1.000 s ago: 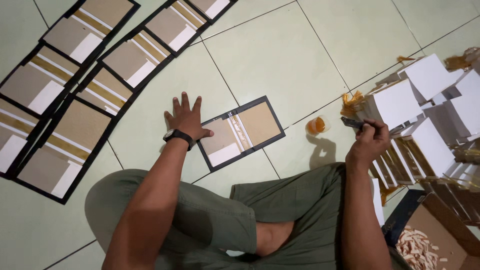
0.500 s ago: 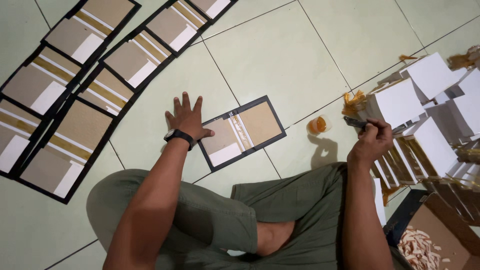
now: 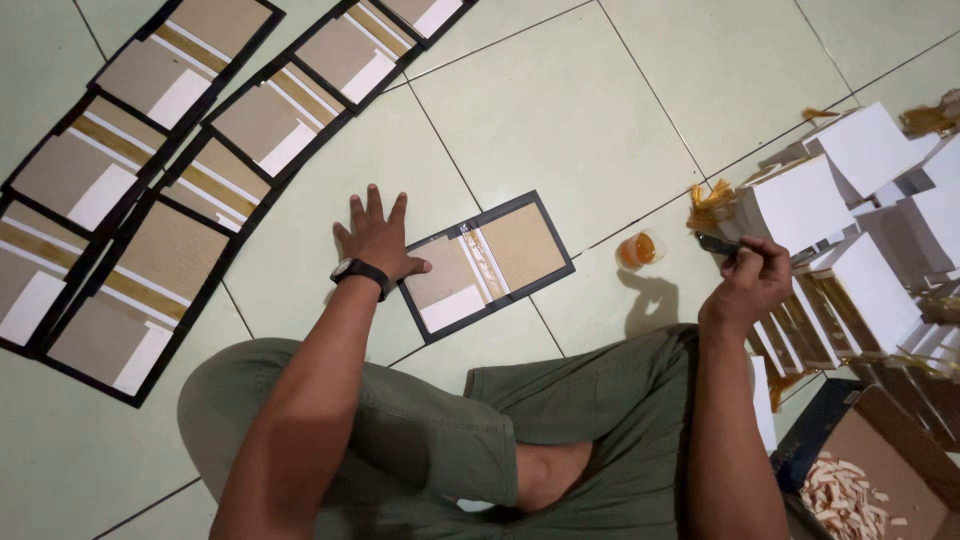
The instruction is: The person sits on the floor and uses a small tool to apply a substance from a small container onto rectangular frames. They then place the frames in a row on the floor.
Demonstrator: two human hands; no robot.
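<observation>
Left hand (image 3: 375, 240) lying flat and spread, fingers apart, palm pressing the pale tiled floor (image 3: 620, 120), thumb edge just touching the left border of a black-framed card panel (image 3: 487, 265); gripping nothing. Wearing a dark wristwatch (image 3: 360, 272) on that wrist.

Right hand (image 3: 748, 285) hovering raised at the right, fingers pinching together around a small dark tool (image 3: 716, 243), thin and stubby, kind unclear.

Panel lying flat on the floor between the two hands, tilted slightly, rectangular, showing matte brown cardboard pieces, a white paper patch at its lower corner and a narrow pale strip down the middle.

Sitting just beside the right hand, a small round container (image 3: 638, 250) holding something amber and glossy, casting a shadow toward the knee.

Stacking up at the far right, white paper-covered blocks (image 3: 865, 150), square and smooth, some trailing frayed golden tassels (image 3: 708, 205). Below them, a brown cardboard box (image 3: 880, 470) holding pale wood-coloured chips (image 3: 838, 498).

Fanning out in an arc at the upper left, more finished panels (image 3: 170, 200), black-edged, overlapping, each showing brown board, tan stripes and white patches.

Crossing the lower foreground, folded legs in olive-green trousers (image 3: 420, 440), soft and creased, with a bare foot tucked in the middle.
</observation>
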